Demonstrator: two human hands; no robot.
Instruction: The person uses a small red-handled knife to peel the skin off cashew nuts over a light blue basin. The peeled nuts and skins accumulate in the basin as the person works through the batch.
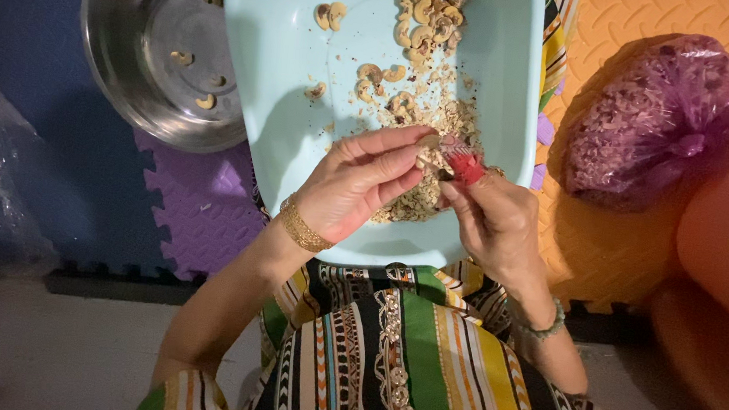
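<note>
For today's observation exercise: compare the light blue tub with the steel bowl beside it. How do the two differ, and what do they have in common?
The light blue tub is matte and roughly rectangular with rounded corners; the steel bowl is round and shiny. The tub holds many cashew nuts plus a heap of husk scraps; the bowl holds only a few nuts, without scraps. Both hands, the left hand and the right hand, work over the tub; no hand is at the bowl. Both are open containers holding cashews.
</note>
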